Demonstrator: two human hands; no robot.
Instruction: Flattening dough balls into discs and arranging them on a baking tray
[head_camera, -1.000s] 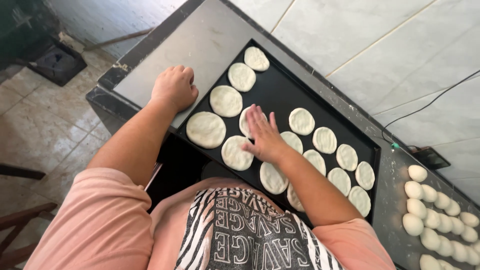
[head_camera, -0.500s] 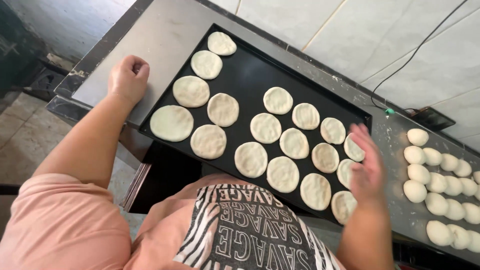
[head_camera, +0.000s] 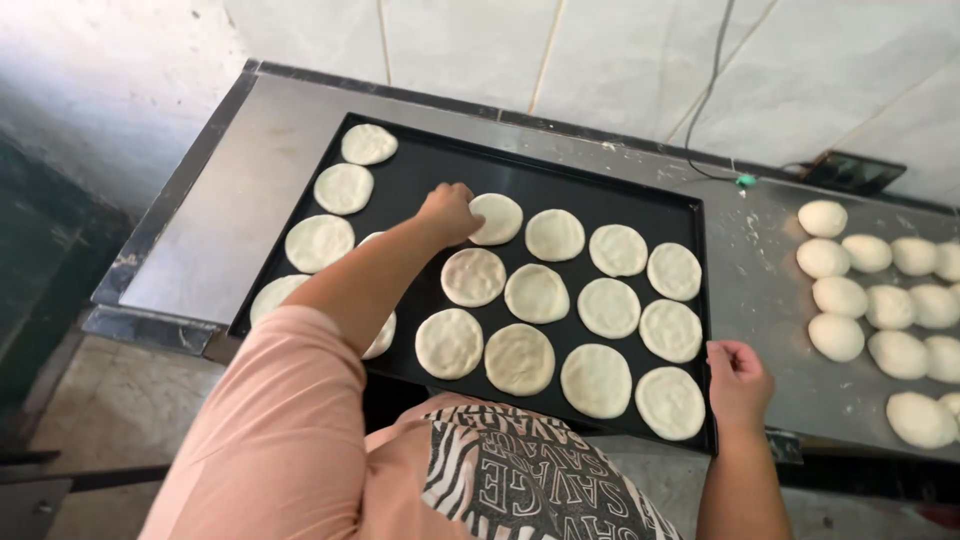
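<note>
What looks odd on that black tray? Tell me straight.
Nothing stands out. The flat dough rounds lie in rows on the black tray; the left hand touches one, the right hand is at the tray's edge.

Left hand (head_camera: 448, 212) gone from the bare counter (head_camera: 230, 230) beside the tray (head_camera: 560, 195), now reaching across, fingertips on a flat dough round (head_camera: 497, 218) in the far row. Right hand (head_camera: 738, 378) drawn back from the rounds, now curled at the tray's near right edge. More dough balls (head_camera: 836, 337) in view beyond the right grip.
</note>
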